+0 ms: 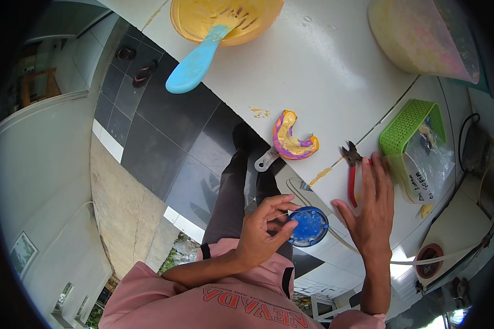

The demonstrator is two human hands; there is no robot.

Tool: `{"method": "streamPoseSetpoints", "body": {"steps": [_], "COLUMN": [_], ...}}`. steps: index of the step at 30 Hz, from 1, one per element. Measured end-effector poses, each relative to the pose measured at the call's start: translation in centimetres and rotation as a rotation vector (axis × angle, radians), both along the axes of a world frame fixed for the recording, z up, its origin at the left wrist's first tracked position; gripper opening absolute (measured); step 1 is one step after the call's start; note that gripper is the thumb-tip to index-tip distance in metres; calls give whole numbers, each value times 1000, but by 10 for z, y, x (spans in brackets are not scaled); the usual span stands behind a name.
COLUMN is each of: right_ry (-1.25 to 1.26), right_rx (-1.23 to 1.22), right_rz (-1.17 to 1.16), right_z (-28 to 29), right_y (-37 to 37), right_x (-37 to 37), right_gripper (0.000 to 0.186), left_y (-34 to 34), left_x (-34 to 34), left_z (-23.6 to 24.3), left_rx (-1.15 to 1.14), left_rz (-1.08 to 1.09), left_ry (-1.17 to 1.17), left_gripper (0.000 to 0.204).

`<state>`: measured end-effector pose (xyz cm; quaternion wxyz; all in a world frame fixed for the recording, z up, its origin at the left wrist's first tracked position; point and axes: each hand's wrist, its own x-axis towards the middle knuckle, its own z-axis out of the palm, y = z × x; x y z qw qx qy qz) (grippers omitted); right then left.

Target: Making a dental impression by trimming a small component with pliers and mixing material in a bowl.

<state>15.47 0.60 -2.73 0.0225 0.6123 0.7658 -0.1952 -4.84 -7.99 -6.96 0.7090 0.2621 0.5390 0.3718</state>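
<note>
White table [329,93] is crowded: pale tub [409,44] upper right, orange bowl [251,36] up top, green basket [394,131] with a bag [431,167]. Right hand [372,219] is spread wide beside the basket. Blue spatula [193,64] pokes from the bowl past the edge; gunked-up tray [282,146] sticks over too. Red pliers [352,181] are partly blocked by that hand, can't tell if it's touching. Left hand [262,225] is pinching a blue disc [308,227] down near the lap.
</note>
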Motion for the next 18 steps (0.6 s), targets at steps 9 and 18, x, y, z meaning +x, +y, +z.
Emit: {"method": "streamPoseSetpoints", "body": {"steps": [9,18], "right_ry": [-5,263], "right_rx": [15,-69], "right_rz": [-73,-372], "right_z": [-1,13], "right_y": [-15,-58], "right_x": [13,47], "right_gripper": [80,54], "left_y": [4,40], "left_x": [21,57], "left_z": [-8,-5], "left_rx": [103,445], "left_rz": [127,110], "left_ry": [17,210], "left_gripper": [35,41]}}
